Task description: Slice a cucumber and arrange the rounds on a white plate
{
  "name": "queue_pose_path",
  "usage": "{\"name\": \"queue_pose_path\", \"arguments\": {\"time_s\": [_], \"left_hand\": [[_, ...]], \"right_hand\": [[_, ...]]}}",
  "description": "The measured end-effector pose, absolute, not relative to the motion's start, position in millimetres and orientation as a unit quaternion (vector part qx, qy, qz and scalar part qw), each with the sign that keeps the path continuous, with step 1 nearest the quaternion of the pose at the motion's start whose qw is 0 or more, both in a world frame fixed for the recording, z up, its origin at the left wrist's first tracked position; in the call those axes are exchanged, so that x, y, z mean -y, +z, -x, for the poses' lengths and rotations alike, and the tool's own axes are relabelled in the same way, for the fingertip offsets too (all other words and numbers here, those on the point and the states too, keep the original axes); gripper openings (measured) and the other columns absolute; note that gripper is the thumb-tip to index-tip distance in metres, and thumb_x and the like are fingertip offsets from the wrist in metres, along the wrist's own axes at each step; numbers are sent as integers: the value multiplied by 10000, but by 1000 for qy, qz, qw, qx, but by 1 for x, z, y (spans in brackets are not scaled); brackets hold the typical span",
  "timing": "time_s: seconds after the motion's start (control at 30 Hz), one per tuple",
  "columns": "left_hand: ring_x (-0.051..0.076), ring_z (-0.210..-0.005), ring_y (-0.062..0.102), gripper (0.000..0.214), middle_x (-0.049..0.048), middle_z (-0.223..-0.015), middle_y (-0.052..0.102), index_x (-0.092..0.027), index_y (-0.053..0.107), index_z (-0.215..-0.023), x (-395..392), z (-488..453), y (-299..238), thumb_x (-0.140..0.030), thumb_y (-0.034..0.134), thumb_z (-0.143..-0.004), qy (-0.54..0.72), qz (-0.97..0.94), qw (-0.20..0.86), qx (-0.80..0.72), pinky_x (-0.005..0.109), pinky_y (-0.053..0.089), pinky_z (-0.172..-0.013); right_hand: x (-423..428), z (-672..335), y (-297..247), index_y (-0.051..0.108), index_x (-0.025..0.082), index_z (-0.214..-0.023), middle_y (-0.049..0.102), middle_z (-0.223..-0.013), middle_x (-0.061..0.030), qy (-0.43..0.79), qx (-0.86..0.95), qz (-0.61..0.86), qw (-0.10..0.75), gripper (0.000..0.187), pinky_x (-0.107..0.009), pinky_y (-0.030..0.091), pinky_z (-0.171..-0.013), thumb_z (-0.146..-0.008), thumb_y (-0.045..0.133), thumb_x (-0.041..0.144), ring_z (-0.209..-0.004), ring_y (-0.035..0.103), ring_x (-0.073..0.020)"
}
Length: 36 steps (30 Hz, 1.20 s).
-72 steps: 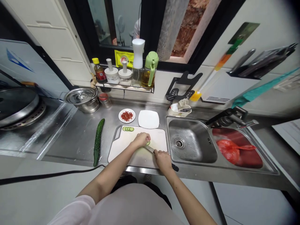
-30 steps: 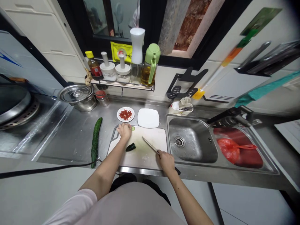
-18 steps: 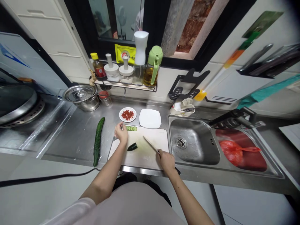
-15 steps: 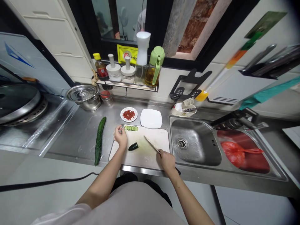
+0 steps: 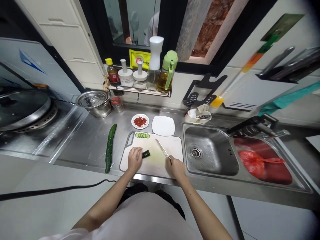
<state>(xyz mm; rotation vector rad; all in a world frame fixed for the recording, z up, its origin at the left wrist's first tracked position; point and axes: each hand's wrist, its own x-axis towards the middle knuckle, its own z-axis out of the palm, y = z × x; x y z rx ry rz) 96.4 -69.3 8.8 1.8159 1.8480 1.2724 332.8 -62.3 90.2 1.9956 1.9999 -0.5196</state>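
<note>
My right hand (image 5: 177, 167) is closed round the handle of a kitchen knife (image 5: 162, 148), its blade slanting up and left over the white cutting board (image 5: 155, 170). My left hand (image 5: 135, 158) rests on the board with its fingers curved over the left end of a short dark green cucumber piece (image 5: 146, 153), hiding that end. A row of several cucumber slices (image 5: 142, 135) lies along the board's top edge. To the left of the board, on the steel counter, is a long whole cucumber (image 5: 110, 148).
Behind the board stand a plate of small red pieces (image 5: 140, 121) and a white square plate (image 5: 163, 126). The sink (image 5: 211, 151) adjoins on the right, with a red plastic bag (image 5: 252, 163) in its second basin. A lidded steel pot (image 5: 96, 104) sits at the back left.
My left hand has come down from beside the cucumber slices to the short cucumber piece and taken hold of its left end. My right hand still holds the knife in nearly the same spot.
</note>
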Motion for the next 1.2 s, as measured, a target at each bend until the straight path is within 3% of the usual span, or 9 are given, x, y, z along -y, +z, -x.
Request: {"name": "queue_pose_path", "arguments": {"time_s": [0.27, 0.5, 1.2], "left_hand": [[208, -986, 595, 235, 78, -1046, 634, -219, 625, -1083, 72, -101, -2, -285, 605, -858, 367, -729, 135, -562, 371, 498, -865], [176, -928, 635, 230, 62, -1016, 679, -226, 631, -1108, 68, -103, -6, -289, 562, -897, 390, -722, 171, -546, 338, 530, -838], [173, -943, 623, 231, 64, -1007, 664, -236, 663, -1094, 66, -105, -16, -273, 522, -914, 410, -716, 141, -547, 346, 538, -854]], "right_hand": [[64, -323, 93, 591, 188, -1126, 702, -982, -116, -209, -683, -686, 142, 381, -280, 387, -723, -997, 269, 343, -932, 655, -217], [67, -313, 93, 575, 190, -1133, 698, -970, -107, -226, -704, -661, 126, 347, -269, 381, -720, -994, 292, 335, -919, 653, -210], [71, -282, 100, 550, 172, -1122, 695, -958, -120, -227, -749, -608, 130, 301, -297, 409, -737, -985, 304, 277, -912, 656, -224]]}}
